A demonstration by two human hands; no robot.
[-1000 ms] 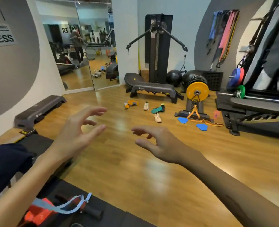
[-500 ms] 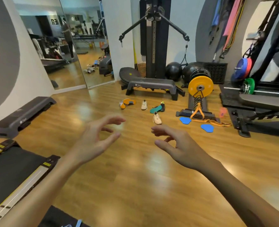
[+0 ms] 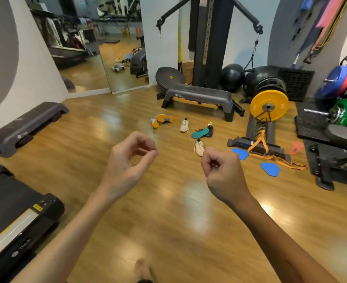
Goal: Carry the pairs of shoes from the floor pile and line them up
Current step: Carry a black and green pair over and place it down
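My left hand (image 3: 127, 160) is closest, raised in front of me with the fingers curled toward the thumb and nothing in it. My right hand (image 3: 221, 170) is beside it, clenched into a loose fist, also empty. Both are well short of the shoes, with bare wooden floor (image 3: 168, 221) between us.

Further out the shoes lie scattered, not paired. A white sneaker (image 3: 199, 147) sits just past my right hand in view, and its likely mate (image 3: 184, 125) is apart from it, nearer the step bench (image 3: 199, 97). A teal-soled shoe (image 3: 202, 132) lies on its side between them, and the orange-soled pair (image 3: 161, 120) lies sole-up to the left.

The risk I see is mismatching: grabbing whichever two shoes are nearest would give me a mixed pair. The blue pads (image 3: 270, 169) and the orange strap (image 3: 278, 160) just right of the shoes could also trip me if I step in carelessly.
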